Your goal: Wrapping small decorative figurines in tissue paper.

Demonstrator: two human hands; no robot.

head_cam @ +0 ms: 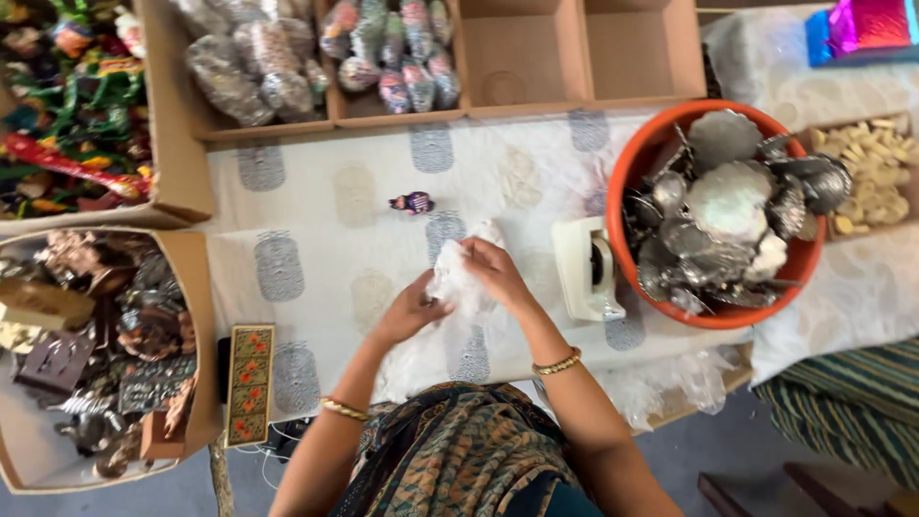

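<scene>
Both hands pinch a white wrapping bundle (461, 273) on the counter (316, 220): left grip (412, 311) at its seven o'clock, right grip (493, 271) at three; a tape dispenser (586, 268) sits nearby.

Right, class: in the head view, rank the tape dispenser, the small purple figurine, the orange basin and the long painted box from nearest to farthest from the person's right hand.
From the right hand, which grips white wrapping:
1. Tape dispenser, just to its right.
2. Small purple figurine, up and to its left.
3. Orange basin, further right, beyond the dispenser.
4. Long painted box, far left by the table edge.
</scene>
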